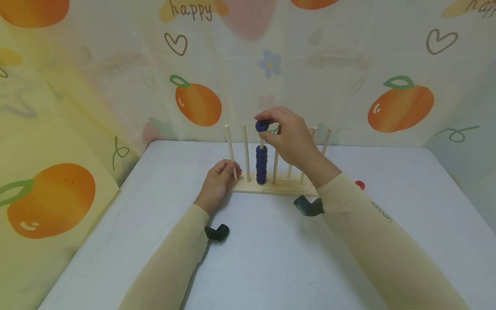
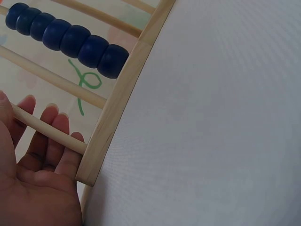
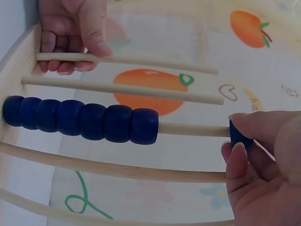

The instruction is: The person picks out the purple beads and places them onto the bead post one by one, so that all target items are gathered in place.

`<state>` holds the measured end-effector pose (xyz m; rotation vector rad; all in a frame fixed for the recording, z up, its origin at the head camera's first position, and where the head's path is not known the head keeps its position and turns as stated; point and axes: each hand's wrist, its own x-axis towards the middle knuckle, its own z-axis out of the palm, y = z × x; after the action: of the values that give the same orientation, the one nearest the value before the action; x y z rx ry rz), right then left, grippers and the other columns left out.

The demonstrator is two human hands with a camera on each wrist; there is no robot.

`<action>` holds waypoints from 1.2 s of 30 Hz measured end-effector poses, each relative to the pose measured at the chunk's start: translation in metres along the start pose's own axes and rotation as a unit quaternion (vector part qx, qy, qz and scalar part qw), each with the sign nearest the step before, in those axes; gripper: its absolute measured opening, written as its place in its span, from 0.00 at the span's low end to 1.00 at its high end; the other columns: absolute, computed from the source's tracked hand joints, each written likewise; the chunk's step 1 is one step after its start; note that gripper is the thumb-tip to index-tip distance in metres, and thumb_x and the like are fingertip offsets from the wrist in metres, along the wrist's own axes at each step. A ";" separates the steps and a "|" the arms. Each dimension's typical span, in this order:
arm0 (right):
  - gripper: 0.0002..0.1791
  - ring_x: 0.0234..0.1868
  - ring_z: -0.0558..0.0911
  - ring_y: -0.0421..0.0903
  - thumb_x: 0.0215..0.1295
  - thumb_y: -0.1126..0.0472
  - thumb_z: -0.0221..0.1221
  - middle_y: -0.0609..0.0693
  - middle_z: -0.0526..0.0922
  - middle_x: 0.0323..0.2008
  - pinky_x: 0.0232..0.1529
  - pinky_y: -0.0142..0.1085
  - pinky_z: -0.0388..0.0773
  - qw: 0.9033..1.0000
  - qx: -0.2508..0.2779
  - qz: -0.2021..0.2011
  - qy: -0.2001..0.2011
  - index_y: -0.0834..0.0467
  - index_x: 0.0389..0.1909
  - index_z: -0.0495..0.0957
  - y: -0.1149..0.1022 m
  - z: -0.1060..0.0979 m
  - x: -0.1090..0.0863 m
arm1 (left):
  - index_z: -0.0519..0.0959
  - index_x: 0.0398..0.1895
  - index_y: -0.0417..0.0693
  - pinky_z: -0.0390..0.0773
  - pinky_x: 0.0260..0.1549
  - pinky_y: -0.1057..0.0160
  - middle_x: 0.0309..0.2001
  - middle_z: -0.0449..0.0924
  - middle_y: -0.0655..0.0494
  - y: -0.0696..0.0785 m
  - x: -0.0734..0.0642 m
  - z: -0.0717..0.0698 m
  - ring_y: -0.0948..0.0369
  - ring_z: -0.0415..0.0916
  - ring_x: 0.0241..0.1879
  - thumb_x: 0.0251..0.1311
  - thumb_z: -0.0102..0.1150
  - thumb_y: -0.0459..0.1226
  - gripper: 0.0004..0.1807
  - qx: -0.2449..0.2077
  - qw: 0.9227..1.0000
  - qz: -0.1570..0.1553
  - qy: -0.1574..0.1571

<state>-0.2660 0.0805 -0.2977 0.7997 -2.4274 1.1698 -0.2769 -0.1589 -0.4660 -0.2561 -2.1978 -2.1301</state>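
A wooden peg stand (image 1: 255, 187) with several upright pegs rests on the white table. On its third peg from the left sits a column of several dark blue beads (image 1: 261, 165). My right hand (image 1: 293, 140) pinches one more blue bead (image 1: 262, 125) between thumb and fingers at the top of that peg. In the right wrist view the pinched bead (image 3: 239, 135) is at the peg's end, apart from the column. My left hand (image 1: 218, 181) holds the leftmost peg (image 1: 230, 142) low down, thumb on one side and fingers behind, as the left wrist view shows.
A red bead (image 1: 360, 185) lies on the table to the right of the stand, partly behind the right sleeve. Behind the table hangs a cloth (image 1: 329, 64) printed with oranges and hearts. Black wrist pieces (image 1: 218, 233) show at both sleeves.
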 end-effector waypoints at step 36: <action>0.21 0.64 0.80 0.51 0.79 0.63 0.66 0.52 0.81 0.66 0.65 0.48 0.77 0.993 -0.019 0.087 -0.078 0.60 0.68 0.80 -0.003 0.000 0.002 | 0.81 0.52 0.30 0.82 0.58 0.56 0.49 0.83 0.42 -0.002 0.001 0.000 0.52 0.81 0.53 0.86 0.53 0.45 0.22 -0.010 1.000 0.002 0.000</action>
<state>-0.2654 0.0782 -0.2950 0.7037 -2.6850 1.1578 -0.2777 -0.1588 -0.4675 -0.2631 -2.1749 -2.1513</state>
